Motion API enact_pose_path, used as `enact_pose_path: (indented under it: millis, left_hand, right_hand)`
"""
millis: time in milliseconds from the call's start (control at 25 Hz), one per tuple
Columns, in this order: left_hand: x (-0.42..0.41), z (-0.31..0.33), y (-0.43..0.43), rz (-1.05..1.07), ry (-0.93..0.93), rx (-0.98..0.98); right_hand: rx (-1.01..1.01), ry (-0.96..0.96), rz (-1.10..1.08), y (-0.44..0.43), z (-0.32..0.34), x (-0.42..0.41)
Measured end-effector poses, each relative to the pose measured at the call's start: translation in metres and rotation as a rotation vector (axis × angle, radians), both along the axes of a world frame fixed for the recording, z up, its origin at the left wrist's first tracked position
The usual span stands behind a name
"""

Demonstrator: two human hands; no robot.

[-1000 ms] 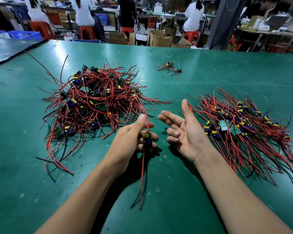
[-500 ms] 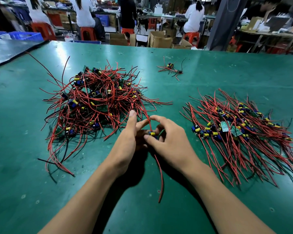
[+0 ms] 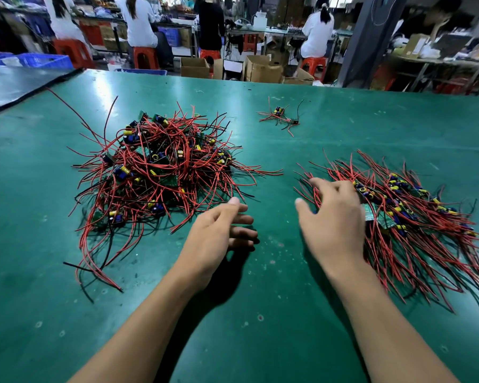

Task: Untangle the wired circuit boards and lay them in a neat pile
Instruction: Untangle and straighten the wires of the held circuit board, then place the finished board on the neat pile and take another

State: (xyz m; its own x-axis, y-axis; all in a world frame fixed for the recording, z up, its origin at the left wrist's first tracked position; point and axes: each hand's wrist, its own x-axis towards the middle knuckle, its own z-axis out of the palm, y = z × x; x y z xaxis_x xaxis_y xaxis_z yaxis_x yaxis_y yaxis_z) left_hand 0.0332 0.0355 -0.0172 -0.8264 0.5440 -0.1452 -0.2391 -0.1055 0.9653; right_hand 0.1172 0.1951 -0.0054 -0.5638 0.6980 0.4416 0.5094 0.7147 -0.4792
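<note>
Wired circuit boards lie in two groups on the green table [image 3: 260, 322]. On your left is a tangled heap [image 3: 161, 172], its red and black leads looping over one another and sticking out every way, with blue and yellow parts showing between them. On your right is the neat pile [image 3: 421, 225], where the boards sit in a band across the middle and the red wires fan out towards you and away. A small cluster [image 3: 279, 115] of a few wired boards lies apart, further back, between the two.

Your left hand [image 3: 216, 233] hovers over bare table just beside the near edge of the heap, fingers loose and pointing right, holding nothing. Your right hand [image 3: 335, 219] is palm down over the left edge of the neat pile, fingers spread and slightly bent among the wires. The palm hides what lies beneath it.

Beyond the table, people sit on red stools [image 3: 145, 57] at benches, near cardboard boxes [image 3: 194, 68].
</note>
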Motion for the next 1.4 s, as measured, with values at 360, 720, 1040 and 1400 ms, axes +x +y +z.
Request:
enact_pose_path:
  millis: [360,720,1040,1400]
  left_hand:
    - [-0.019,-0.008,-0.018,0.36,0.552,-0.383]
    - [-0.023,-0.005,-0.016,0.219,0.586,-0.514]
    - [-0.023,-0.007,-0.015,0.268,0.677,-0.548]
    - [-0.036,-0.007,-0.016,0.143,0.687,-0.607]
  right_hand:
    - [0.019,-0.26,0.047,-0.011,-0.016,-0.006]
    - [-0.039,-0.1,0.302,-0.033,-0.019,-0.014]
    - [-0.155,-0.007,0.411,-0.037,-0.029,-0.019]
    - [-0.18,0.0,0.418,-0.035,-0.034,-0.02]
